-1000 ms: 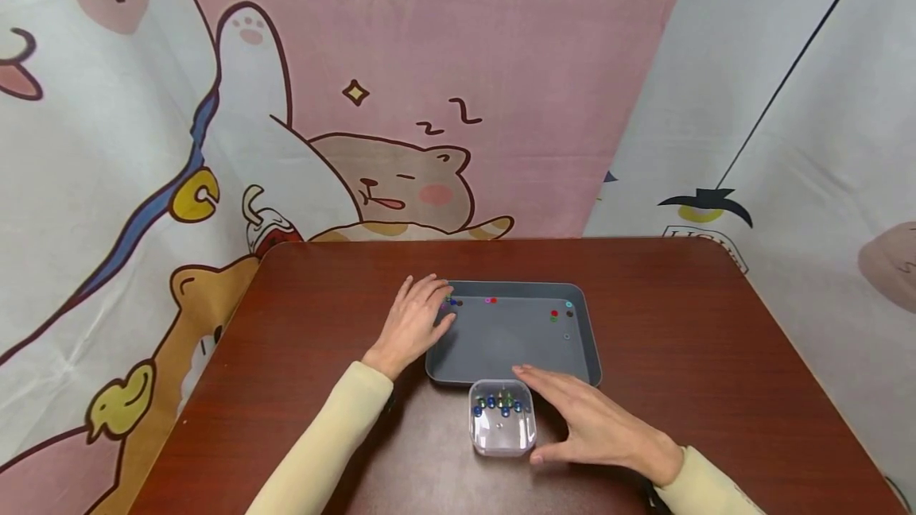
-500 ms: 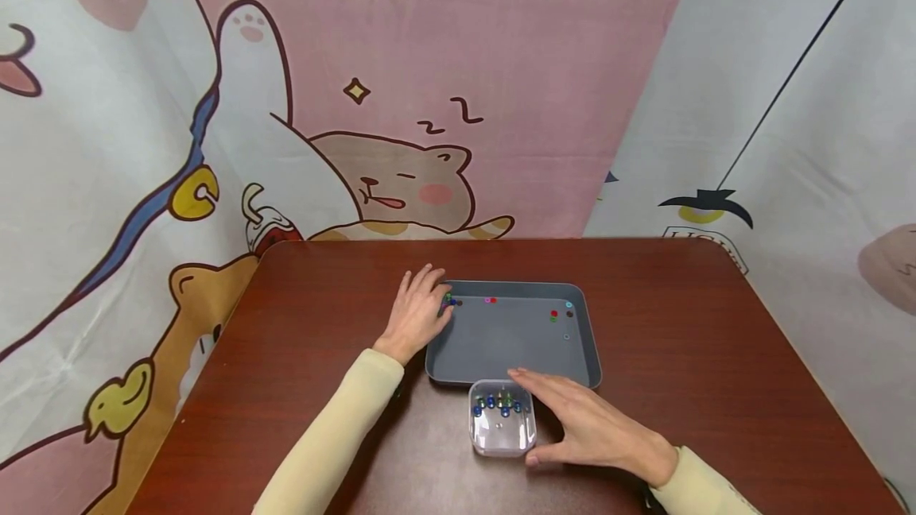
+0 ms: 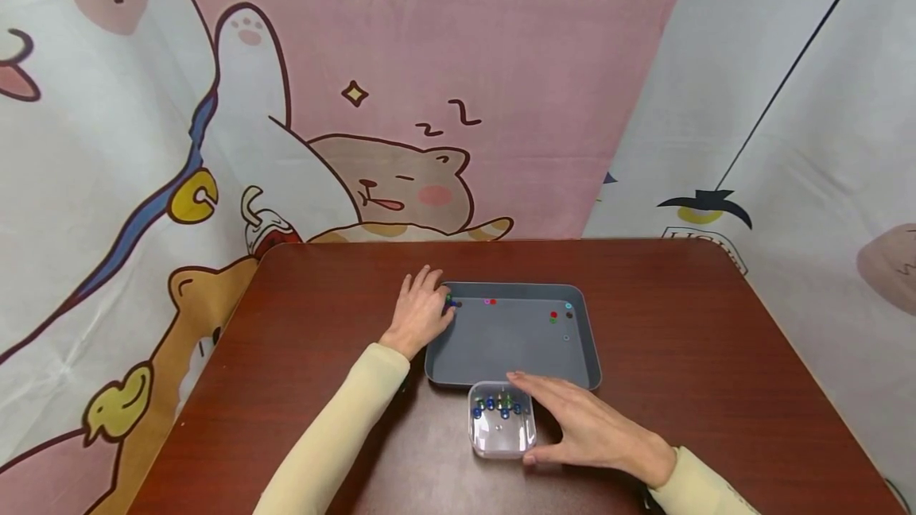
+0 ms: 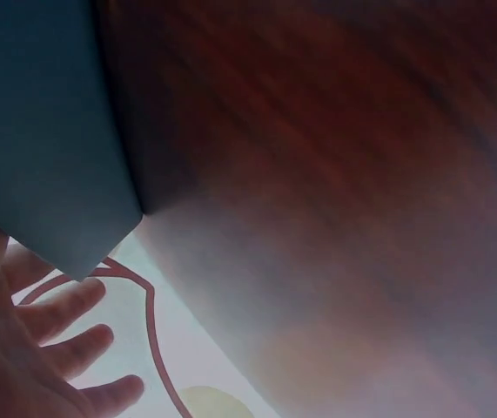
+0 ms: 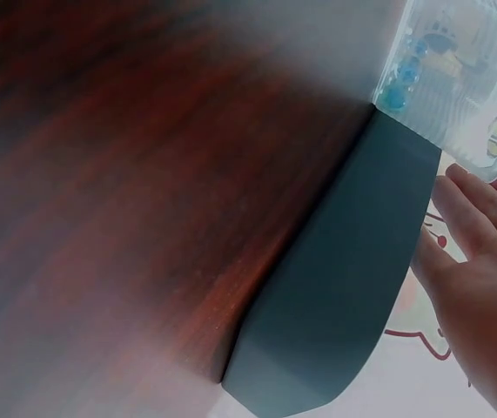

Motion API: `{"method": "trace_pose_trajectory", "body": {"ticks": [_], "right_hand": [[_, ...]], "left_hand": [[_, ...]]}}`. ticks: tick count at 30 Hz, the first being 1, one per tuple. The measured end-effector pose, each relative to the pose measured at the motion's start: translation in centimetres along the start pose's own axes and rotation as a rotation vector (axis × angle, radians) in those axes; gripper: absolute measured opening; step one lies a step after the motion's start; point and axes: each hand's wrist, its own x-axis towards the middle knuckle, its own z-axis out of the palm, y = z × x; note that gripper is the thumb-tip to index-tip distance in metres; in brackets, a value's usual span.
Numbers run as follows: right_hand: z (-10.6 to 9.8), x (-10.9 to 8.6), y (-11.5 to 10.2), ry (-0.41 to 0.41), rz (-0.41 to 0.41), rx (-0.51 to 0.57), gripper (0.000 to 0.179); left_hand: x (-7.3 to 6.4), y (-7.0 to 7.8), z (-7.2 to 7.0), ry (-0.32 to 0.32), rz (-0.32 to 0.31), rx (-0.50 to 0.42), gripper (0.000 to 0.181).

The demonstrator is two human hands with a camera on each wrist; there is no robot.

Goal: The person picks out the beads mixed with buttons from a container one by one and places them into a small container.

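Note:
My left hand (image 3: 418, 316) reaches over the far left corner of a grey tray (image 3: 511, 348). Its thumb and index finger stand a little apart around a small cluster of coloured beads (image 3: 451, 303) there; the hand partly hides them. In the left wrist view, the other fingers (image 4: 74, 348) spread outside the tray wall. A clear plastic box (image 3: 501, 439) with several blue and green beads (image 3: 505, 412) stands against the tray's near edge. My right hand (image 3: 597, 429) rests at the box's right side, thumb at the near corner and straight fingers at the far corner.
More beads lie scattered in the tray: a red bead (image 3: 493, 302) near the back wall, another red bead (image 3: 554, 315) and a cyan bead (image 3: 568, 306) toward the right. The brown table (image 3: 680, 340) ends at a cartoon-printed cloth (image 3: 537, 102) behind.
My left hand has shifted slightly, and its thumb has come up closer to the index finger by the bead cluster. My right hand has edged a little left toward the box.

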Motion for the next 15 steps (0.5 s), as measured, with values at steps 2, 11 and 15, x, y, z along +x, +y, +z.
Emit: {"method": "trace_pose_trajectory", "body": {"ticks": [2, 11, 15], "right_hand": [[-0.04, -0.03, -0.07, -0.002, 0.005, 0.003, 0.098], [-0.03, -0.08, -0.13, -0.006, 0.009, 0.015, 0.097], [-0.09, -0.08, -0.16, -0.015, 0.021, 0.019, 0.097]], "left_hand": [[0.02, 0.08, -0.03, -0.005, 0.005, 0.012, 0.036], [0.03, 0.15, 0.24, -0.004, -0.007, 0.011, 0.031], [0.01, 0.22, 0.21, 0.002, -0.013, 0.018, 0.024]]}}
